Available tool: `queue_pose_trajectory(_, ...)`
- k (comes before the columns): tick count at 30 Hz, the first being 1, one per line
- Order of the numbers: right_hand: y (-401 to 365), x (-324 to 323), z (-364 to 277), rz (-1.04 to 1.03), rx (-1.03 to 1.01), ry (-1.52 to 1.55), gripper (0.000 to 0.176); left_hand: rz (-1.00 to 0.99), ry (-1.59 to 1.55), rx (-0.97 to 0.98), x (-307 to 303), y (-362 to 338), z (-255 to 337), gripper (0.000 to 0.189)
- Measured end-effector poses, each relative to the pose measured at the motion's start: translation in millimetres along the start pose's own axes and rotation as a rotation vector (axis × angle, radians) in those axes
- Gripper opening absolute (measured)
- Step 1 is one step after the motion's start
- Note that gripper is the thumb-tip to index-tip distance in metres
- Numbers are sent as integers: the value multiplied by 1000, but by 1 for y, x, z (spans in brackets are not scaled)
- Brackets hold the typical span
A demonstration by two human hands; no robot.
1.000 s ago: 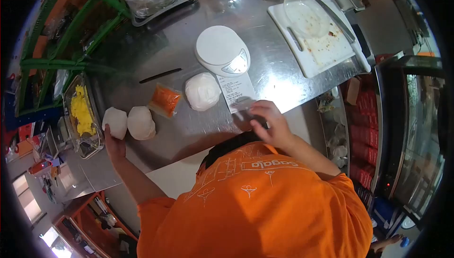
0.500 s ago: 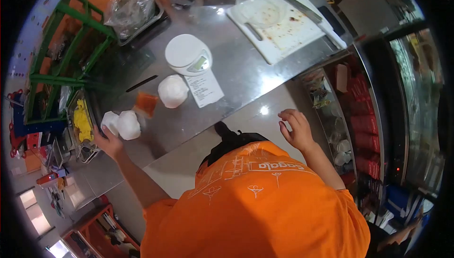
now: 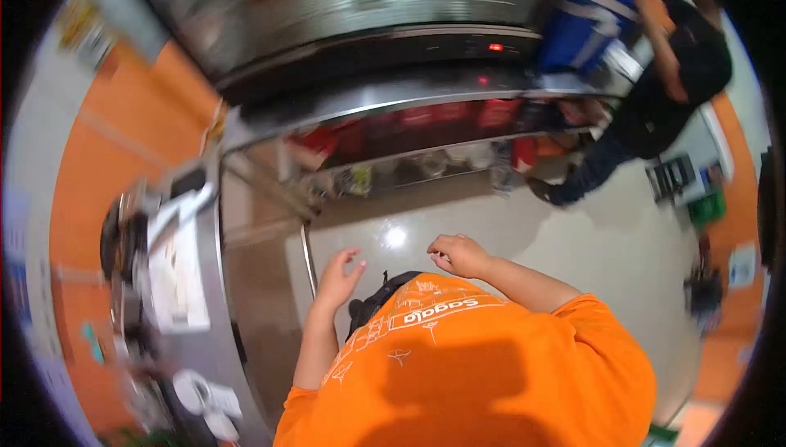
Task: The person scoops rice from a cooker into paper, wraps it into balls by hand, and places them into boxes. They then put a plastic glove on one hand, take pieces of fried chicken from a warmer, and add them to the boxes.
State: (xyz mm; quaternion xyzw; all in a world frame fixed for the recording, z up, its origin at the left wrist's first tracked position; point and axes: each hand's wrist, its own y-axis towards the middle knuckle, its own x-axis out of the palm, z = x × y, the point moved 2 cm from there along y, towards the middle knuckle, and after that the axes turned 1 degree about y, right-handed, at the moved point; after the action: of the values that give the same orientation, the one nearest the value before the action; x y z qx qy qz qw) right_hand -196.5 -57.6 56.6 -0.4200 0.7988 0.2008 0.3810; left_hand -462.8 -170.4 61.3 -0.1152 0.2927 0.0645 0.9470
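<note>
My left hand is in the air in front of my body, to the right of the steel table. Its fingers are apart and nothing is in it. To its right, my right hand hangs over the floor, fingers loosely curled with a gap at the thumb; I see nothing held. Neither hand touches anything. On the table at lower left are a white kitchen scale, a paper slip with writing and a white rounded lump, all blurred.
A white cutting board with a knife lies on the table. Ahead stands a glass display case above a steel-edged shelf holding red packages. A person in dark clothes is at the upper right, beside a blue bag.
My view has swung right, so the table is now at the left and the display case ahead. My left hand has left the white lumps. My right hand's fingers are more curled.
</note>
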Motion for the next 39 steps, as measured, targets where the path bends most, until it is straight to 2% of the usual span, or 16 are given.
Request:
queue_pose_trajectory(4,-59,12,101,185,458,130,16,-379,180,-24,88,95,-47,36)
queue_pose_trajectory(6,-96,26,141,299,624,119,16,-586,174,-77,122,135,-127,36)
queue_pose_trajectory(12,-233,94,183,188,1373,163,23,-1047,952,-23,98,216,-132,47)
queue_pose_trajectory(13,-255,137,207,78,1570,190,26,-1083,1029,-1,97,237,-118,47)
queue_pose_trajectory(16,-261,127,168,-19,1954,446,29,-1157,1258,123,106,311,-52,48)
queue_pose_trajectory(19,-219,169,172,29,2044,593,29,-1207,1402,261,143,378,12,49)
queue_pose_trajectory(21,-162,192,193,77,1818,736,32,-1203,1382,336,174,432,7,45)
queue_pose_trajectory(23,-93,196,221,226,1638,886,34,-1134,1055,338,219,470,32,41)
queue_pose_trajectory(24,-55,208,234,343,1579,997,35,-974,940,437,239,521,-12,40)
queue_pose_trajectory(26,10,189,248,297,1459,1026,35,-760,740,407,307,530,60,38)
queue_pose_trajectory(27,27,162,245,278,1385,998,35,-594,574,311,332,593,35,38)
queue_pose_trajectory(28,42,168,247,318,1295,1033,35,-376,26,-245,358,580,65,57)
queue_pose_trajectory(30,70,183,245,400,1116,1088,34,-128,-571,-467,408,579,119,80)
queue_pose_trajectory(32,60,210,241,409,1146,1050,31,-242,-709,-349,440,625,128,89)
queue_pose_trajectory(34,45,229,239,476,1184,1055,28,-29,-836,-436,463,646,158,88)
queue_pose_trajectory(39,42,245,234,759,1303,977,12,-184,-546,-176,459,711,160,79)
